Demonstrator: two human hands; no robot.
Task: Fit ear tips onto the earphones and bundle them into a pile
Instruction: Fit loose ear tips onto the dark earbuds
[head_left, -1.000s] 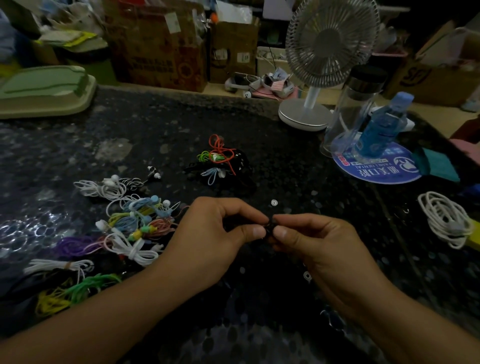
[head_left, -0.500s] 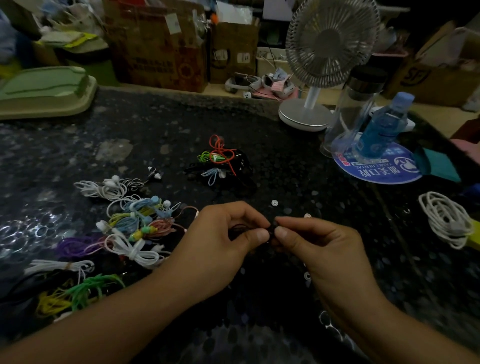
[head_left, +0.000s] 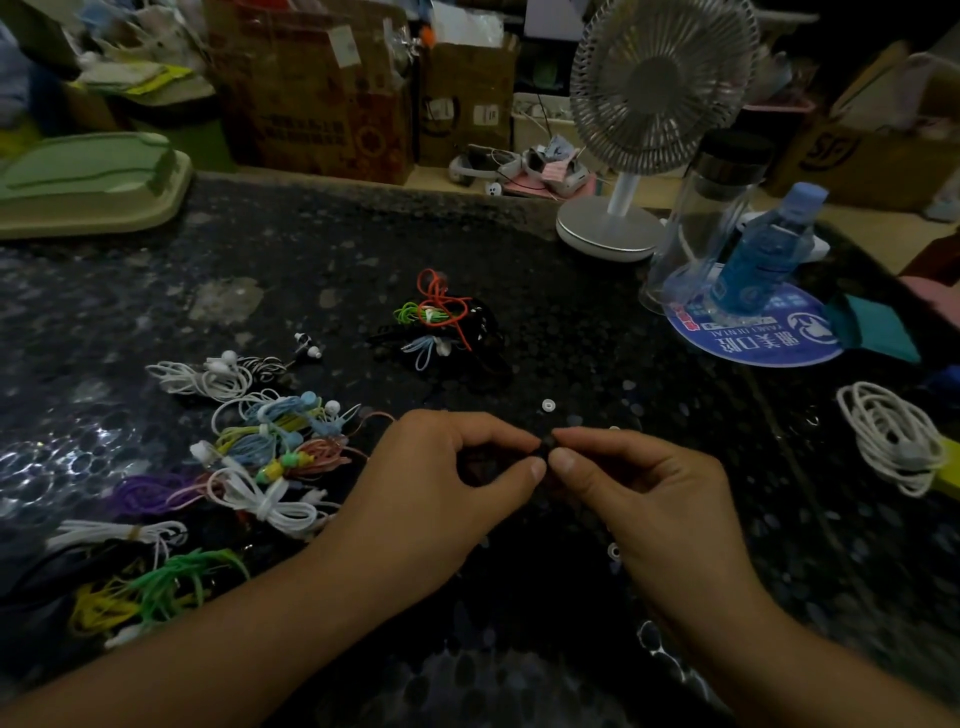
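Two hands meet over the dark speckled table (head_left: 519, 270), fingertips pinched together on one tiny black earbud (head_left: 545, 450). The left hand (head_left: 441, 493) has thumb and forefinger curled in tight on it, and the right hand (head_left: 639, 493) pinches the same little piece from the other side, other fingers loosely curled. It's too dark to tell if the tip is seated on it.

Using that earbud as the landmark: a loose white ear tip (head_left: 548, 405) sits just beyond it, and another ear tip (head_left: 614, 551) lies nearer the camera, by the right hand. Left of it is a messy spread of colourful bundled earphones (head_left: 270, 452). Further back is a small pile (head_left: 441, 322) with red, green and black cords. Far right is a coiled white cable (head_left: 893, 441). Way behind stand a desk fan (head_left: 660, 83), a clear bottle (head_left: 711, 218) and a blue bottle (head_left: 769, 249).
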